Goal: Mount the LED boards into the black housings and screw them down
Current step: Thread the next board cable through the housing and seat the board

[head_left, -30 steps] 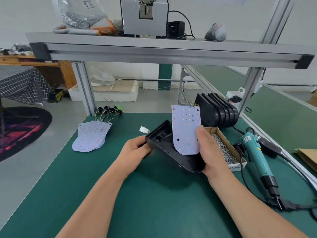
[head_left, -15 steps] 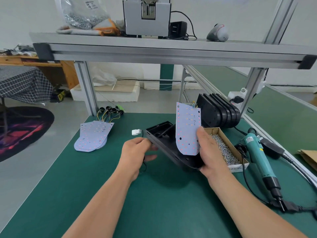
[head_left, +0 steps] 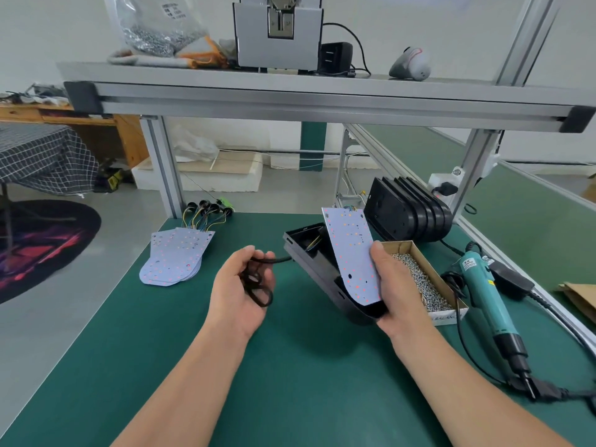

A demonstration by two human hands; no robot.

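My right hand point(head_left: 398, 295) grips a black housing point(head_left: 317, 266) tilted up on its side above the green table, together with a pale LED board point(head_left: 353, 253) held upright against the housing's open face. Coloured wires run from the board's top edge into the housing. My left hand point(head_left: 240, 288) holds a coiled black cable point(head_left: 258, 283) that leads out of the housing's left end. A pile of more LED boards point(head_left: 175, 256) with wired black connectors lies at the left back of the table. Several black housings point(head_left: 408, 212) stand in a row at the right back.
A cardboard box of screws point(head_left: 419, 279) sits just right of my right hand. A teal electric screwdriver point(head_left: 483, 291) with its cord lies further right. An aluminium shelf frame point(head_left: 322, 104) spans overhead, with posts at the table's back corners.
My left hand let go of the housing's left end, took the black cable and drew it out leftward. My right hand tipped the housing and board more steeply.
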